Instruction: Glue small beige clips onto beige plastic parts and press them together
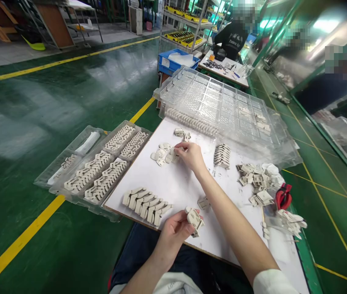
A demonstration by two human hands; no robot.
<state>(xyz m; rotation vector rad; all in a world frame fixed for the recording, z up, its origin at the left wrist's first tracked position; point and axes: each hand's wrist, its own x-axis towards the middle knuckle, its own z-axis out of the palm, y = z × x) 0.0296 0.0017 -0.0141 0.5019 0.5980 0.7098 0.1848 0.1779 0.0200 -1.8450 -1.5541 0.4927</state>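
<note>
My left hand [173,230] is closed on a cream plastic part [194,218] with slots in its face, held just above the front edge of the white tabletop [173,188]. My right hand [190,156] reaches across to a small pile of rounded cream pieces [161,154]. Its fingertips are pinched at the pile's right side, and what they hold is hidden. Left of my left hand lies a row of overlapping cream parts [145,205]. One loose cream part [203,202] rests under my right forearm, and a few small ones [179,132] sit beyond my right hand.
Compartment trays [91,199] filled with cream parts stand to the left. Clear plastic trays [222,98] are stacked at the far side. A stacked row [221,156], a heap of parts [253,177] and a red-handled tool [283,197] lie to the right. A person [233,38] sits farther off.
</note>
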